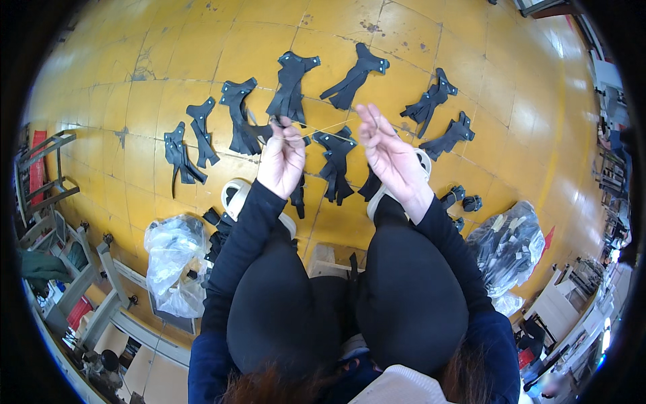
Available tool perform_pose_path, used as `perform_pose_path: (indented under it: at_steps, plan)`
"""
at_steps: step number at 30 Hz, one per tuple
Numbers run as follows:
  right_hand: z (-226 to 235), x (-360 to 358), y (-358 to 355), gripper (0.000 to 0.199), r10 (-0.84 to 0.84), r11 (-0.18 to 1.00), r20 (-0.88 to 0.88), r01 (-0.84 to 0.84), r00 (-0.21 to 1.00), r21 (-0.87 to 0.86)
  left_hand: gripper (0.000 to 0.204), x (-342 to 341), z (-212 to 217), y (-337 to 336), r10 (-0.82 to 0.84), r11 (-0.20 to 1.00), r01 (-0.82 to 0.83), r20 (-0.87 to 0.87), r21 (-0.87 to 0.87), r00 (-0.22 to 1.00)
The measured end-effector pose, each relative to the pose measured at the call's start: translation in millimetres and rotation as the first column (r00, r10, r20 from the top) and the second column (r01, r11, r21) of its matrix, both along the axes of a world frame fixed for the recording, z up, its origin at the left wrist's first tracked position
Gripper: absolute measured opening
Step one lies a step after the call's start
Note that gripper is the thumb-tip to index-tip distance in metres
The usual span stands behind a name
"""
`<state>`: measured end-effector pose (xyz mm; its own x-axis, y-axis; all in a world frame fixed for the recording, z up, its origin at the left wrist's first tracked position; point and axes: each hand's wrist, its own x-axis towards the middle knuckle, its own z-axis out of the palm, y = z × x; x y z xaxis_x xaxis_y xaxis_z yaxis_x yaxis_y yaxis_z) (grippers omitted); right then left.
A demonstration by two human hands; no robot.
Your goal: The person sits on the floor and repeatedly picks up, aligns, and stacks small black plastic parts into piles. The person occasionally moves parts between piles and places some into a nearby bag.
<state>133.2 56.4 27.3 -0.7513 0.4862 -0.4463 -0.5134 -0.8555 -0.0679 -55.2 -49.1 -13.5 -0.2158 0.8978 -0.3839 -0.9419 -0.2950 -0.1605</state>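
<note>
A thin yellowish elastic band point(326, 128) is drawn out between my two hands, its strands crossing in mid-air. My left hand point(283, 159) pinches one end between thumb and fingers. At the other end the band reaches the fingers of my right hand point(393, 151), which are partly stretched and apart; how it loops there is too fine to make out. Below my hands lies a bundle of black fabric straps point(336, 161). A dark strap point(258, 130) shows right beside my left fingers; I cannot tell whether they touch it.
Several similar black strap bundles point(290, 84) lie in an arc on the yellow floor point(182, 57). A clear plastic bag point(176, 259) sits left of my legs, a filled bag of black pieces point(509, 242) to the right. Small black rolls point(472, 203) lie near my right shoe. Metal frames point(44, 172) stand far left.
</note>
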Motion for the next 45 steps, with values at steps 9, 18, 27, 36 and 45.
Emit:
perform_pose_path:
  at_steps: [9, 18, 27, 36, 45]
  plan:
    - [19, -15, -6, 0.068, 0.065, 0.797, 0.339, -0.254, 0.938, 0.548, 0.024, 35, 6, 8, -0.419, 0.895, 0.183, -0.628, -0.406, 0.656]
    - [-3, -3, -12, 0.017, -0.061, 0.536, 0.772, -0.631, 0.633, 0.560, 0.024, 37, -2, -5, -0.513, 0.858, 0.170, -0.796, -0.484, 0.322]
    - [16, 70, -17, 0.010, -0.326, 0.479, 0.818, -0.664, 0.473, 0.575, 0.035, 11, -8, -18, -0.746, 0.614, 0.476, -0.660, -0.630, 0.087]
    - [31, 260, -103, 0.012, -0.303, 0.750, 0.933, -0.555, 0.196, 0.360, 0.034, -7, -1, -53, -0.881, 0.334, 0.423, -0.438, -0.843, -0.178]
    - [40, 367, -335, 0.018, -0.175, 0.982, 0.948, -0.025, 0.265, 0.188, 0.032, -2, 63, 36, -0.476, 0.252, 0.382, -0.457, -0.889, -0.751]
